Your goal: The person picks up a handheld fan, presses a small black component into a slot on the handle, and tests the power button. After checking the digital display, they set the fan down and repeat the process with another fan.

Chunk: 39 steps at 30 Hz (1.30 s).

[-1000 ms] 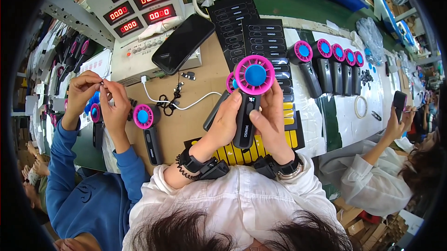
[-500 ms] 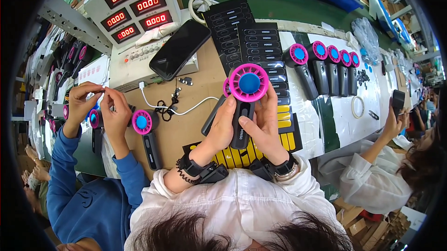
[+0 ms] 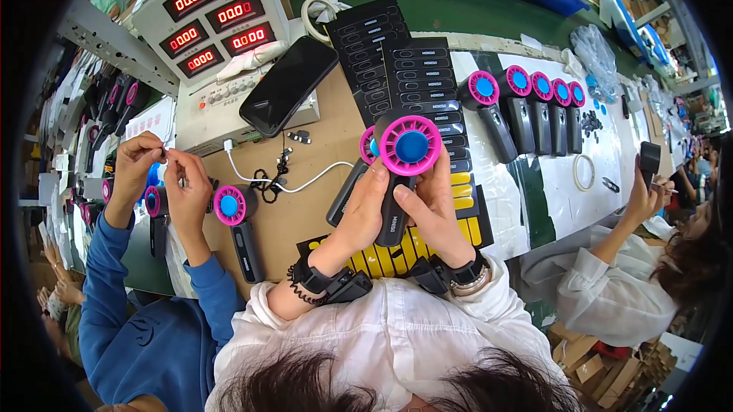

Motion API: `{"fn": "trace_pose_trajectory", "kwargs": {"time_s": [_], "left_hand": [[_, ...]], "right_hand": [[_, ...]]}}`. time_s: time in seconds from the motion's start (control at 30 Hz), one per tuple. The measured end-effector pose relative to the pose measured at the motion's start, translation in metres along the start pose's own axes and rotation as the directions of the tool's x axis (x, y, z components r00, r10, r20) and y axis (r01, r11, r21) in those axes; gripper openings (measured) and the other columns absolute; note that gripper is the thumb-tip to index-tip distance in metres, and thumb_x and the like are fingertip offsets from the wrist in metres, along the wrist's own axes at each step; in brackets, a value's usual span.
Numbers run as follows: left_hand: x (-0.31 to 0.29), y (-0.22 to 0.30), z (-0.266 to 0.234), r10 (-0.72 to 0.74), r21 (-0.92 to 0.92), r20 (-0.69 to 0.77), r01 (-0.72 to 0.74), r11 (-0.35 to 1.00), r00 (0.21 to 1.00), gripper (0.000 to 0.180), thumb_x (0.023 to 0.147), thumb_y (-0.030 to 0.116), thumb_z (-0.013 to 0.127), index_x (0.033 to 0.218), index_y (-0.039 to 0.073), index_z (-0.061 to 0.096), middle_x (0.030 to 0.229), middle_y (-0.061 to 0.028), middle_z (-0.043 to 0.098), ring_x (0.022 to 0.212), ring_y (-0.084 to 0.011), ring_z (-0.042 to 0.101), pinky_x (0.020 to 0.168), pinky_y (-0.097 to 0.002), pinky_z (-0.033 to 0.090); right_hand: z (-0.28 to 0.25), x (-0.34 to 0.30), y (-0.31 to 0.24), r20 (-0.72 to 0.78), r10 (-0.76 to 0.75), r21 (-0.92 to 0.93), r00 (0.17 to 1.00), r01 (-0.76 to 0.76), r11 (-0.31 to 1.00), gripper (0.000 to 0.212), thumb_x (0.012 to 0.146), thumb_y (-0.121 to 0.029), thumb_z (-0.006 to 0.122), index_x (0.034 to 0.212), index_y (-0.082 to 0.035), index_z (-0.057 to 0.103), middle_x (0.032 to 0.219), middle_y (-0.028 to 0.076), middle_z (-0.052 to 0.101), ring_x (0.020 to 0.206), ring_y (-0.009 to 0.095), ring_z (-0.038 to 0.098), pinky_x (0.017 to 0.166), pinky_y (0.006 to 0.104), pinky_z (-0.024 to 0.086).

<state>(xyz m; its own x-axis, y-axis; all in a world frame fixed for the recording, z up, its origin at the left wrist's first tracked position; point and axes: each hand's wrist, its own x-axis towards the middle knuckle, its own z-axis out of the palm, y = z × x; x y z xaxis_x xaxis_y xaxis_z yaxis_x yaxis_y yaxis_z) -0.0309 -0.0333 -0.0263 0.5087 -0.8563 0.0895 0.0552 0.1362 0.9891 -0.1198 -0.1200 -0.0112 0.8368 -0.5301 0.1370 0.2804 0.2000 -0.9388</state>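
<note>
Both my hands hold a black handheld fan (image 3: 393, 217) with a pink grille and a blue centre, its head tilted up toward me. My left hand (image 3: 357, 217) is closed on the left of the handle, my right hand (image 3: 434, 210) on its right, with the thumb lying on the handle front. Partly hidden behind the left hand is a second handheld fan (image 3: 345, 192), lying on the brown board. Below my wrists lies a black sheet with yellow strips (image 3: 408, 248), and beyond my hands are black sheets of dark labels (image 3: 424, 68).
Several finished-looking fans (image 3: 521, 118) stand in a row at the right; another fan (image 3: 246, 248) lies left. A black phone (image 3: 289, 85) leans on a meter box (image 3: 229, 99) with red displays. A white cable (image 3: 321, 175) crosses the board (image 3: 305, 217). Co-workers sit on both sides.
The fan head has shifted slightly right and down, tilting a little in my hands. My grip stays the same. The whole view has moved slightly.
</note>
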Motion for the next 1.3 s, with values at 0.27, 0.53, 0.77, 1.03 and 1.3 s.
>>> {"fn": "trace_pose_trajectory", "kwargs": {"time_s": [0.27,0.53,0.77,1.03,1.3], "left_hand": [[0.0,0.008,0.001,-0.298,-0.446,0.155,0.336,0.83,0.942,0.046,0.097,0.044,0.021,0.115,0.007,0.043,0.083,-0.0066,0.055,0.057,-0.0133,0.058,0.051,-0.0234,0.048],[0.002,0.005,0.001,-0.316,-0.374,0.091,0.327,0.868,0.944,0.047,0.097,0.045,0.02,0.108,0.007,0.044,0.079,-0.0064,0.056,0.058,-0.0136,0.058,0.051,-0.0235,0.048],[0.002,0.006,0.0,-0.289,-0.331,0.057,0.291,0.898,0.956,0.046,0.096,0.045,0.02,0.104,0.007,0.045,0.078,-0.0065,0.056,0.057,-0.0138,0.058,0.051,-0.0232,0.048],[0.0,0.005,0.0,-0.302,-0.359,0.068,0.306,0.882,0.951,0.045,0.097,0.045,0.021,0.106,0.008,0.044,0.079,-0.0067,0.056,0.057,-0.0136,0.057,0.05,-0.0232,0.048],[0.0,0.009,0.002,-0.308,-0.373,0.068,0.311,0.874,0.949,0.047,0.097,0.045,0.021,0.116,0.008,0.043,0.082,-0.0067,0.055,0.055,-0.013,0.056,0.05,-0.0228,0.047]], "right_hand": [[-0.005,-0.001,-0.005,-0.07,0.147,-0.028,0.987,-0.149,0.988,0.079,0.08,-0.004,0.057,0.141,-0.009,0.008,0.121,0.014,0.047,0.08,0.01,0.056,0.037,0.0158,0.041],[-0.005,0.004,0.005,-0.042,0.035,-0.048,0.999,-0.037,0.998,0.083,0.078,-0.002,0.059,0.141,-0.01,0.006,0.123,0.016,0.044,0.091,0.014,0.055,0.046,0.0165,0.047],[-0.004,0.002,0.0,-0.027,0.107,-0.021,0.994,-0.108,0.994,0.085,0.078,0.002,0.057,0.142,-0.008,0.002,0.13,0.014,0.037,0.106,0.017,0.045,0.068,0.0229,0.04],[-0.005,0.002,0.002,-0.019,0.085,-0.065,0.996,-0.086,0.994,0.084,0.079,0.0,0.057,0.142,-0.01,0.003,0.123,0.014,0.044,0.09,0.013,0.054,0.048,0.016,0.047],[-0.004,0.001,-0.001,-0.029,0.102,-0.076,0.994,-0.104,0.992,0.082,0.079,-0.001,0.056,0.142,-0.01,0.005,0.123,0.013,0.045,0.082,0.01,0.055,0.046,0.015,0.045]]}}
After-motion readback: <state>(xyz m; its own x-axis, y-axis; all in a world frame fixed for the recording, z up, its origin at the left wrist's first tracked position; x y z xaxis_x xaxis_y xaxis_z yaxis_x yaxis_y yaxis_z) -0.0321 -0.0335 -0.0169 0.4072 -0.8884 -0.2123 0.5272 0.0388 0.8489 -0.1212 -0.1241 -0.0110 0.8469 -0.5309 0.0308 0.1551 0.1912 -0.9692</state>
